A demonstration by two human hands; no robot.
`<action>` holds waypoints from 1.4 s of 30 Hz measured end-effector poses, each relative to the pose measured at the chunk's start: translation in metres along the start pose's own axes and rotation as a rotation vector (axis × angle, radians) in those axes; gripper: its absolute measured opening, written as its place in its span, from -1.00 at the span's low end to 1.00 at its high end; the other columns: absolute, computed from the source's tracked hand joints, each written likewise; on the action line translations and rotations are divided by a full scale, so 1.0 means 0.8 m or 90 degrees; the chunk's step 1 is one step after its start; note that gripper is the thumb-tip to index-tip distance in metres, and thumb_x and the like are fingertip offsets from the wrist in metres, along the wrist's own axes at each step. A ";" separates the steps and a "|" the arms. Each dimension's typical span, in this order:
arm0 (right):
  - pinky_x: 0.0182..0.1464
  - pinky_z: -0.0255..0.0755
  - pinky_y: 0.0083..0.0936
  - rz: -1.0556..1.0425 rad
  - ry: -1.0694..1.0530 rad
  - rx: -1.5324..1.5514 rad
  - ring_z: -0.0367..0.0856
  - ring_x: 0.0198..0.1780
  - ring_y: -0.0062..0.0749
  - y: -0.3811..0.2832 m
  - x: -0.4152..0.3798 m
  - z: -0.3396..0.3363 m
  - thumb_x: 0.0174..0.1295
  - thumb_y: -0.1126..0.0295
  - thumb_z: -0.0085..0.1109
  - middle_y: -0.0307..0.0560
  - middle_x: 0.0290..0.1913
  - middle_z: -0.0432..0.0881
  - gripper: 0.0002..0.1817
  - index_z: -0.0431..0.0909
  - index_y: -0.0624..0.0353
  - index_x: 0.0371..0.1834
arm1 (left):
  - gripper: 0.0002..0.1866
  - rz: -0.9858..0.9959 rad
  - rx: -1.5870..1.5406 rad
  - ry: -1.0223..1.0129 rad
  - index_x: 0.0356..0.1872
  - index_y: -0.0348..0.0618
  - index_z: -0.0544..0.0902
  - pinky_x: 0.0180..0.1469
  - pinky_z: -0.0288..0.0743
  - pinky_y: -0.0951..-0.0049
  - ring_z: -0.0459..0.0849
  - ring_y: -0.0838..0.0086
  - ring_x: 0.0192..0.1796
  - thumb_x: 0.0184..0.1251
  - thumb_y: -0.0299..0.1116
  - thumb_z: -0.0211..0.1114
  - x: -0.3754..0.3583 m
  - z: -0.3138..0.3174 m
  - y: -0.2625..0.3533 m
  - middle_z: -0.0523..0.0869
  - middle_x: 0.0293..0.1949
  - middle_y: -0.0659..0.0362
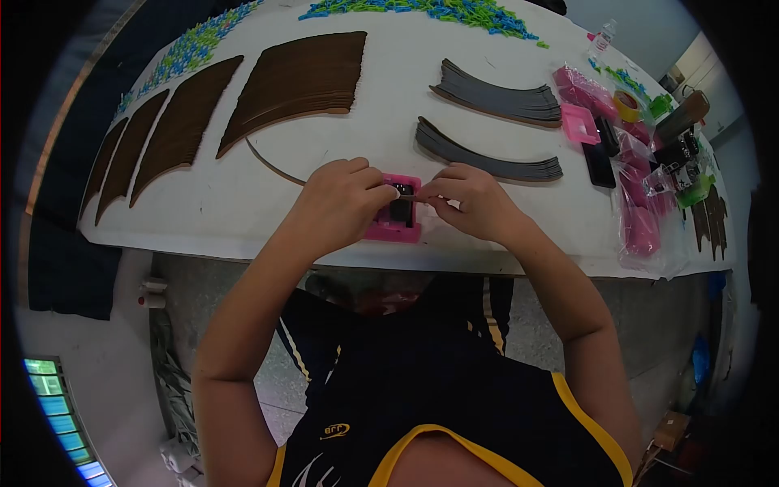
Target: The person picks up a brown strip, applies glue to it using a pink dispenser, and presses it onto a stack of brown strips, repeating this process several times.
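A pink tray (395, 232) with a black piece (401, 213) in it lies near the table's front edge. Over its left side, my left hand (345, 199) is closed, fingers pinched on one end of a thin brown strip (280, 172) or a small part by it; the exact hold is hidden. The strip curves away to the left of this hand. My right hand (471, 199) pinches a thin brown piece (419, 198) at the tray's right side. Whether both brown parts are one strip cannot be seen.
Brown strip stacks (300, 77) fan out at left; dark grey stacks (495, 96) lie ahead. Green and blue pieces (438, 10) are heaped at the far edge. At right are pink packages (641, 231), a phone (599, 165), yellow tape (626, 106) and a bottle (604, 35).
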State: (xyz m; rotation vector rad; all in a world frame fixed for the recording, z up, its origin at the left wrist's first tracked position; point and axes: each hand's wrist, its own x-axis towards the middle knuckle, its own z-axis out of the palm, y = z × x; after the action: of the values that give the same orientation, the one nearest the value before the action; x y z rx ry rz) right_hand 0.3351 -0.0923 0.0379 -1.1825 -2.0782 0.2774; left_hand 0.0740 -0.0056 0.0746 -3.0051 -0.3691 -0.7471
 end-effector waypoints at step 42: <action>-0.12 0.63 -0.26 0.192 0.067 -0.203 0.67 -0.18 -0.18 0.036 -0.165 -0.130 0.01 0.63 0.47 -0.13 -0.29 0.71 -0.74 0.78 0.13 -0.21 | -0.80 0.030 -0.033 -0.005 -0.21 -0.05 0.85 -0.12 0.65 0.23 0.72 0.27 -0.19 0.10 -0.49 0.48 0.009 0.007 0.003 0.74 -0.31 0.23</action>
State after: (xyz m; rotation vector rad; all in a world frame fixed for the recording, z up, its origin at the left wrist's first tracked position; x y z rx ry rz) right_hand 0.4666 -0.2001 0.0349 -1.6689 -1.8956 0.0184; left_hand 0.0836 -0.0057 0.0729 -3.0547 -0.2820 -0.7522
